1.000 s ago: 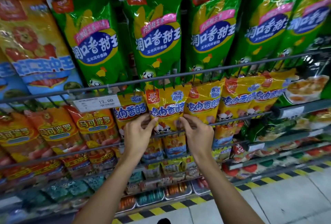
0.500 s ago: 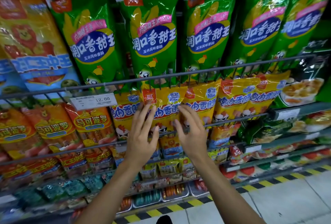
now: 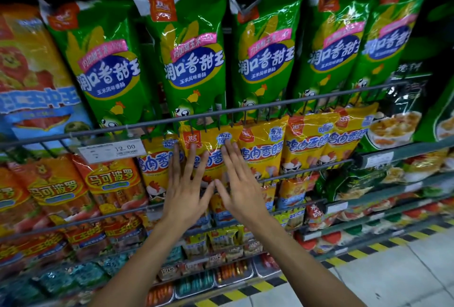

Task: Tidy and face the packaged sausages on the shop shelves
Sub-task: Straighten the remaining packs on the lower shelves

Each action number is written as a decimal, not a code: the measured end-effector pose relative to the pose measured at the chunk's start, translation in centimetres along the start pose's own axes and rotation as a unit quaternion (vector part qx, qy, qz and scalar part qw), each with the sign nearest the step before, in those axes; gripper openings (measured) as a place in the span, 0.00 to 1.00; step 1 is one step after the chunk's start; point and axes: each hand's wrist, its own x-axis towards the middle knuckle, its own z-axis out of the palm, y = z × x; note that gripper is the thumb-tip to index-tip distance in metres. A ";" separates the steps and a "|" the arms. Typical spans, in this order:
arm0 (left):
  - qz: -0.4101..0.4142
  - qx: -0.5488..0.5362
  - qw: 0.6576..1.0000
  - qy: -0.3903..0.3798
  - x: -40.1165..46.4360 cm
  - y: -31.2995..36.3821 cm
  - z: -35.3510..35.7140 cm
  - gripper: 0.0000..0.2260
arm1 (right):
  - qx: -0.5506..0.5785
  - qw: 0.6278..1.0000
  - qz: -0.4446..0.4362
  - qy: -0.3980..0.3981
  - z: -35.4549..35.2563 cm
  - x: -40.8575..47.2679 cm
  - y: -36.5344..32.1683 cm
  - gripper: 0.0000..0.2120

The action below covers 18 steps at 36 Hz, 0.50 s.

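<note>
tiered grey wire-railed shop shelves (image 3: pixel 245 110) run down toward the tiled floor (image 3: pixel 393 270). tall green plastic sausage bags (image 3: pixel 191 61) stand along the top rail, yellow sausage packs (image 3: pixel 262 149) and orange sausage packs (image 3: pixel 110 183) sit below, with a white price tag (image 3: pixel 111 150) clipped on the rail.

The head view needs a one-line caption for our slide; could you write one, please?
Both hands, left and right, press flat on a yellow sausage pack beneath green packs.
</note>
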 end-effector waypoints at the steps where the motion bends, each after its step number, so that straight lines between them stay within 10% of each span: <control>1: 0.000 0.002 1.000 -0.005 0.1 -0.1 -0.1 0.36 | -0.003 1.000 0.002 -0.003 0.0 0.1 0.0 0.35; 18: -0.029 -0.024 0.999 -0.008 -1.7 -0.9 -3.4 0.33 | -0.014 0.998 -0.054 0.030 0.4 0.5 -1.3 0.33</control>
